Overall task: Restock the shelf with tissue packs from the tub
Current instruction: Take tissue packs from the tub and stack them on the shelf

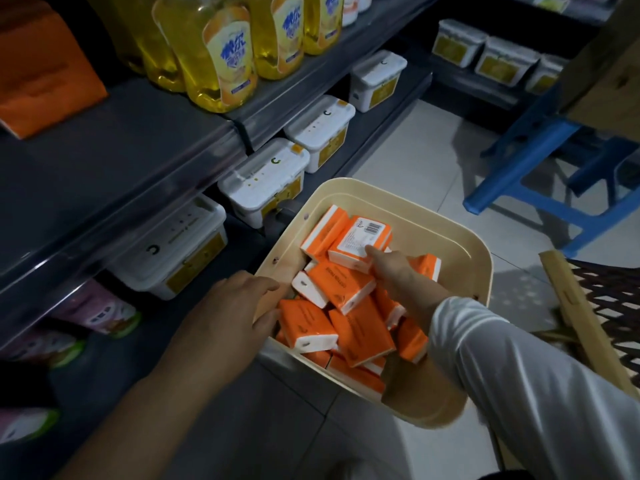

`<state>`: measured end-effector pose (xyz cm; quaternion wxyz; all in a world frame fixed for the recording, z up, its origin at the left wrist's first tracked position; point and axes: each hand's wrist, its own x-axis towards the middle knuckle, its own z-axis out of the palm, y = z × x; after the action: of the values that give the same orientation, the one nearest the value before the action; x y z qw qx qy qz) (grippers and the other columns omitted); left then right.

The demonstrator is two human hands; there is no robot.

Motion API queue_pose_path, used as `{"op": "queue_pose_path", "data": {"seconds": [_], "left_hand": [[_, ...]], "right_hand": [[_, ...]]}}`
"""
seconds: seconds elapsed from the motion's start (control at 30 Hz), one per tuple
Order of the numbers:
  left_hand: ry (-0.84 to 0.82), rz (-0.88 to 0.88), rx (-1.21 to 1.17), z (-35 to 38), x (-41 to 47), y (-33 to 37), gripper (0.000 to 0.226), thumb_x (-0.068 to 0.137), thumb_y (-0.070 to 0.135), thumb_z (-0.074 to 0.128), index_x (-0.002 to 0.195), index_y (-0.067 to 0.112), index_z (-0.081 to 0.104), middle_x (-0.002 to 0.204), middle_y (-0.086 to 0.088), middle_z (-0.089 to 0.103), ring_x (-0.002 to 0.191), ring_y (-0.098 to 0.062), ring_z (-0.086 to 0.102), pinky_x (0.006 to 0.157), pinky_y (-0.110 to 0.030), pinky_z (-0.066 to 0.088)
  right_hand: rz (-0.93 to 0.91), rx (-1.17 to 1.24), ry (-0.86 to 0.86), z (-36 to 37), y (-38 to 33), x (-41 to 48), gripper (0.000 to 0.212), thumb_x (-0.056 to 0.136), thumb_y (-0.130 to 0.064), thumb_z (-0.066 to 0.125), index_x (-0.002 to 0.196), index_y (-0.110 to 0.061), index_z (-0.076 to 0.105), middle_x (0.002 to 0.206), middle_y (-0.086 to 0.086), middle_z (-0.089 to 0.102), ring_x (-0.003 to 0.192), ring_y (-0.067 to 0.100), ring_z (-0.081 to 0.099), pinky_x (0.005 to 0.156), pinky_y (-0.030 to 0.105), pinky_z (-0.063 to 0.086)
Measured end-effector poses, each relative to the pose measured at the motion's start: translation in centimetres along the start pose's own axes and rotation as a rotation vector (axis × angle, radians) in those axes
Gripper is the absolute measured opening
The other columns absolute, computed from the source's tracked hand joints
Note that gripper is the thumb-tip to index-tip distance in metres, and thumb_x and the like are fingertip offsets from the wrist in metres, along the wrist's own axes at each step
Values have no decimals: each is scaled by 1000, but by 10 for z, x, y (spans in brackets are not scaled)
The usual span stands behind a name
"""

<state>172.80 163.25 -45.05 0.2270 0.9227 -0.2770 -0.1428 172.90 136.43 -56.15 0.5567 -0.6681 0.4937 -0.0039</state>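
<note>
**A:** Where are the tissues?

**B:** In a cream plastic tub with rounded corners [450,225], just beside the front edge of the grey metal shelf [121,143]. Orange-and-white tissue packs [360,327] lie jumbled in it, some flat and some on edge. I cannot tell what the tub rests on.

**A:** And the hands?

**B:** The left hand [225,317] grips the tub's rim on the shelf side, with fingers curled over the edge and the thumb reaching inside. The right hand [391,268], its arm in a white sleeve [519,375], reaches into the tub. It holds an orange-and-white pack with a white barcode label [360,237], one fingertip pressed on the pack's upper face. That pack sits on top of the pile, toward the far side of the tub.

**A:** What is on the shelf?

**B:** On the upper board stand yellow dish-liquid bottles with pale labels [214,53]. To their left lies a large orange soft package [41,71]. On the board below, white lidded plastic boxes with yellow labels [266,178] stand in a row. Further down, at the lower left, are pink and green packets [100,310], too dim to read.

**A:** Anything else?

**B:** A blue plastic stool [554,161] stands on the pale tiled floor [415,157], well apart from the tub.
</note>
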Motion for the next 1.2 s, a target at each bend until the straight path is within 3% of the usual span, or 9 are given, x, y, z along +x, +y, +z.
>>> {"op": "queue_pose_path", "data": {"seconds": [0.1, 0.2, 0.33, 0.43, 0.6, 0.77, 0.87, 0.93, 1.2], "left_hand": [[4, -17, -27, 0, 2, -5, 38, 91, 32, 54, 129, 32, 49, 117, 13, 46, 107, -6, 46, 88, -28, 45], [7, -22, -39, -1, 1, -6, 40, 91, 32, 55, 131, 30, 48, 119, 13, 47, 108, -6, 46, 88, -26, 44], [20, -52, -139, -3, 0, -5, 47, 89, 35, 57, 134, 29, 44, 120, 12, 50, 106, -5, 49, 85, -22, 43], [44, -135, -334, -4, 2, 1, 57, 87, 43, 56, 139, 29, 37, 121, 14, 53, 105, -2, 51, 84, -22, 42], [92, -160, -754, -6, 4, 19, 75, 65, 59, 60, 131, 33, 37, 116, 19, 57, 101, 4, 59, 75, -12, 46], [339, -373, -1117, -7, 2, 24, 48, 73, 43, 71, 113, 19, 60, 100, 0, 72, 87, -11, 70, 75, -36, 57], [478, -475, -1114, -13, 4, 11, 20, 85, 22, 64, 105, 23, 60, 97, 1, 71, 86, -13, 70, 81, -44, 55], [495, -477, -1080, -17, 3, 1, 27, 84, 23, 65, 110, 23, 57, 101, 4, 69, 93, -14, 68, 86, -46, 53], [423, -493, -911, -26, -7, -19, 41, 61, 42, 67, 100, 36, 56, 103, 9, 68, 101, -17, 64, 90, -50, 49]], "right_hand": [[43, 62, 13, 9, 2, 9, 11, 87, -19, 62, 93, -9, 61, 89, 7, 60, 82, 22, 59, 69, 30, 51], [69, 19, 70, 10, 2, 11, 17, 79, -14, 70, 69, -11, 56, 69, 6, 58, 75, 22, 59, 76, 35, 53], [-43, 42, 24, 7, -13, -6, 34, 63, -24, 75, 92, -6, 69, 79, 8, 69, 76, 23, 66, 81, 39, 56], [-358, -50, 62, 3, -30, -45, 54, 54, -38, 65, 101, -11, 64, 94, 8, 69, 84, 25, 66, 79, 44, 55], [-1112, -355, -44, 4, -42, -137, 38, 69, -21, 71, 104, -7, 60, 92, 9, 56, 84, 20, 52, 72, 32, 44], [-1516, -419, -141, 27, -39, -156, 41, 69, -18, 75, 107, -6, 62, 85, 13, 55, 79, 22, 49, 70, 28, 38], [-1182, -193, -308, 27, -35, -142, 33, 79, -29, 72, 105, -9, 67, 89, 9, 57, 78, 8, 51, 74, 18, 41], [-868, -165, -152, 25, -22, -106, 26, 84, -25, 67, 107, -11, 66, 96, 8, 60, 84, 6, 53, 80, 23, 44], [-462, -898, -82, 10, 24, -10, 64, 86, -28, 63, 138, -7, 34, 140, 18, 41, 130, 34, 38, 103, 34, 29]]}}
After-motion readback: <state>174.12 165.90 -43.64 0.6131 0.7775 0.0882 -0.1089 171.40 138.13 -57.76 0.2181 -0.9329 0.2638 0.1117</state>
